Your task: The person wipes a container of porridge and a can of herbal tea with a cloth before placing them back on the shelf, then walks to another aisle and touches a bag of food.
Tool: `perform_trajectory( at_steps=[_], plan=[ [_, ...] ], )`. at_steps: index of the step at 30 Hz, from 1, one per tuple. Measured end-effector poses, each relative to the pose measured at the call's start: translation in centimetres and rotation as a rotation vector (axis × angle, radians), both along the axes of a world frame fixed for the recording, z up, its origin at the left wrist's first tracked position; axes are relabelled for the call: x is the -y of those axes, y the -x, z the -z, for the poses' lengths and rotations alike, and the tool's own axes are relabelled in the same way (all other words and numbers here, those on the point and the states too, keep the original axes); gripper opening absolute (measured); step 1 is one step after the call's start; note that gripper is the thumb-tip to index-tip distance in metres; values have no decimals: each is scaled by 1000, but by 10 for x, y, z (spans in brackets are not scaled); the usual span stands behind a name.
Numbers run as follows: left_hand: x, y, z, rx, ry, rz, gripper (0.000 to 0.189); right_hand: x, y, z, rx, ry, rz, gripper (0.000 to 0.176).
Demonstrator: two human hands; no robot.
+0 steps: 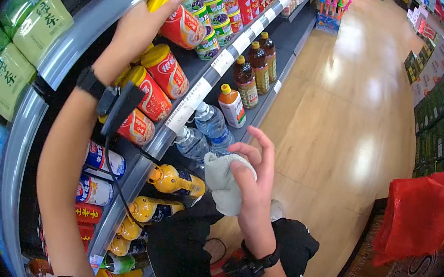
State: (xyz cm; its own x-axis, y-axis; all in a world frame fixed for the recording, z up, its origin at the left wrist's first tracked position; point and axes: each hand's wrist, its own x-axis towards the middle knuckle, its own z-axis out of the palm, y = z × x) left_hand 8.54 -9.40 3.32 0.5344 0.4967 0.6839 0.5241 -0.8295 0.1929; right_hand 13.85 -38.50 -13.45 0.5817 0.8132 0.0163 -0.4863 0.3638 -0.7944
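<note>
My left hand (139, 26) reaches onto the upper shelf, its fingers wrapped round a red can (185, 28) with a yellow lid. That can is tilted, beside stacked green cans (213, 11). Below my left wrist are more red cans with yellow lids, such as one red can (168, 72). In front of my body, my right hand (255, 183) has a pale grey cloth (226, 183) bunched under its thumb, with some fingers raised. The cloth is close to clear water bottles (215, 127) on the lower shelf.
A shelf edge with price labels (190, 102) runs diagonally past my hands. Brown bottles (246, 81) and yellow-capped bottles (176, 181) line the lower shelf. Green bags (43, 25) are at left. A red bag (418, 218) and stacked boxes border the wooden floor (340, 113) at right.
</note>
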Motion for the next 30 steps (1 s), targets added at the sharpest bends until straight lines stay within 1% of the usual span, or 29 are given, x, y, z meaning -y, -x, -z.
perform_trajectory(
  at_steps=[1,2,3,4,5,6,7,9,10,11,12,13,15,16,18,19,21,22,23,25,26,28,29,30],
  plan=[
    [20,5,-2,22,193,-25,66,2,1,-4,2,-4,3,70],
    [35,10,-2,45,384,-47,64,4,3,-9,6,10,31,78],
    [32,17,16,143,411,76,63,5,4,-14,13,24,59,86],
    [44,19,30,186,289,46,61,7,4,-18,22,17,69,86],
    [64,21,43,229,169,15,60,9,4,-22,105,55,113,94],
    [89,26,47,161,79,15,58,11,6,-23,184,99,154,102],
    [115,31,45,93,-11,13,57,11,5,-23,189,99,158,102],
    [161,40,40,-33,5,60,59,9,4,-16,688,188,343,101],
    [180,44,42,-40,91,110,63,7,4,-14,689,191,330,101],
    [198,48,43,-46,180,154,66,5,5,-12,718,138,275,97],
    [219,51,42,-137,156,169,67,4,8,-7,745,82,221,94],
    [235,53,37,-225,128,189,69,-4,11,11,705,62,150,85],
    [253,58,28,-263,71,219,83,-5,26,0,-339,-345,-266,80],
    [256,57,26,-274,41,227,83,-3,26,-5,-342,-331,-273,80],
    [255,57,19,-245,1,243,83,2,27,-8,389,183,-282,77],
    [252,56,14,-226,-30,244,84,0,32,-5,386,173,-286,77],
    [247,65,4,-155,-85,240,84,-11,36,-2,469,-3,-37,62],
    [246,72,0,-130,-82,230,85,-16,42,0,360,12,-48,57],
    [245,80,-1,-120,-65,223,85,-11,37,5,469,107,-145,57],
    [236,91,0,-85,-62,212,86,-8,40,-13,274,84,-186,54],
    [235,94,3,-73,-57,221,86,-10,40,-15,279,90,-184,54],
    [232,95,7,-53,-60,257,87,-10,40,-13,492,-8,-26,29],
    [231,96,7,-35,-58,269,87,-11,39,-8,497,25,-39,29],
    [230,97,4,-17,-62,280,87,-16,38,-1,562,7,37,28]
  ],
)
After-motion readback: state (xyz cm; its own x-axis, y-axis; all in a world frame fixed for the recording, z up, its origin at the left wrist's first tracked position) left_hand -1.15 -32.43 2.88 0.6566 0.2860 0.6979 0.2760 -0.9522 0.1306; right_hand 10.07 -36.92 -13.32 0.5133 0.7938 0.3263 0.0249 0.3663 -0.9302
